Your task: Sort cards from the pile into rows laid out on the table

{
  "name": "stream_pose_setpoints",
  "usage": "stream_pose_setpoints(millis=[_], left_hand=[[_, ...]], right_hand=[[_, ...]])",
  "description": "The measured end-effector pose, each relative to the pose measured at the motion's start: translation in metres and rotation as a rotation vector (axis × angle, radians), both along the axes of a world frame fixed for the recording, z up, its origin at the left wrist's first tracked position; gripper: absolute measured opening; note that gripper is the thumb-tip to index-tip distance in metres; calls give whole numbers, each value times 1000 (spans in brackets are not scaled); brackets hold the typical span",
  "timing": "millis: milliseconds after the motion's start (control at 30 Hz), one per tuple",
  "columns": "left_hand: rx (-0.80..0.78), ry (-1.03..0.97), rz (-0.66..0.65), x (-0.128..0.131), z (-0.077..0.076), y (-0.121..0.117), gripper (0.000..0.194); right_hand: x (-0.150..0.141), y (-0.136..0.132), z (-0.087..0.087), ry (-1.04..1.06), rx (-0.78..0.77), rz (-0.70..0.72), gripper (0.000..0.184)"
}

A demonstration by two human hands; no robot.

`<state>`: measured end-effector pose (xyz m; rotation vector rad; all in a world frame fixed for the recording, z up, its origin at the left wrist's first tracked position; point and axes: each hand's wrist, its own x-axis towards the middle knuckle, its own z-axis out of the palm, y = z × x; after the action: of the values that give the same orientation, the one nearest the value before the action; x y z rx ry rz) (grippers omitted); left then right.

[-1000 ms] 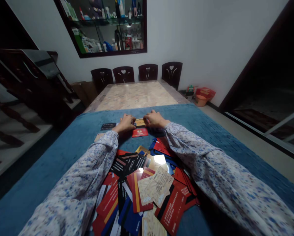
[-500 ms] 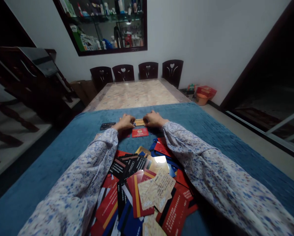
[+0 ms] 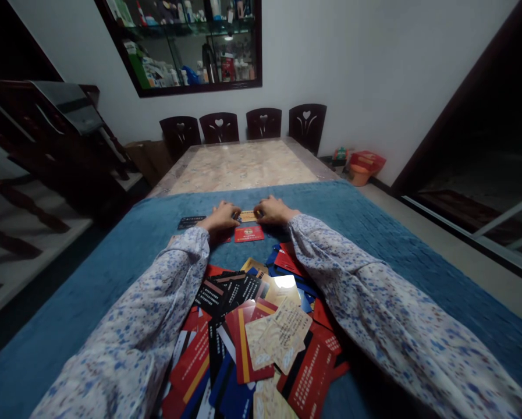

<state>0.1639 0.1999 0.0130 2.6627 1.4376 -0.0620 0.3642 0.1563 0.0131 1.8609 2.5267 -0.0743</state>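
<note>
A yellow card (image 3: pixel 248 216) lies on the blue cloth, past a red card (image 3: pixel 249 233). My left hand (image 3: pixel 223 216) closes on its left end, fingers curled and pressed down. At the right end my right hand (image 3: pixel 273 210) grips it the same way. A black card (image 3: pixel 191 222) lies just left of my left hand, and part of another red card shows under that wrist. Between my forearms spreads a loose pile of cards (image 3: pixel 261 337), red, black, blue, gold and beige, many overlapping. My right forearm covers the pile's right edge.
The blue cloth (image 3: pixel 125 273) covers the near part of the long table (image 3: pixel 252 166). Several dark chairs (image 3: pixel 263 124) stand at the far end. A wall cabinet (image 3: pixel 199 87) with bottles hangs behind. An orange bucket (image 3: pixel 359 176) sits on the floor at the right.
Hardly anything differs. Both hands stay at the two ends of the yellow card, and the pile lies as before. The whole view has shifted very slightly.
</note>
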Motion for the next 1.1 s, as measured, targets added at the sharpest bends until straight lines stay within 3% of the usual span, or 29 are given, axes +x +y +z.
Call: stream_pose_setpoints(millis=[633,867,1100], left_hand=[[14,78,33,11,4,-4,33],[75,5,-6,9,3,-10,42],[184,-179,-10,16,9,-24,41]], right_hand=[[-7,-5,10,10,-54,-36,36],[3,-8,13,-4,29,-28,50],[26,-31,29,22,138,-21,30]])
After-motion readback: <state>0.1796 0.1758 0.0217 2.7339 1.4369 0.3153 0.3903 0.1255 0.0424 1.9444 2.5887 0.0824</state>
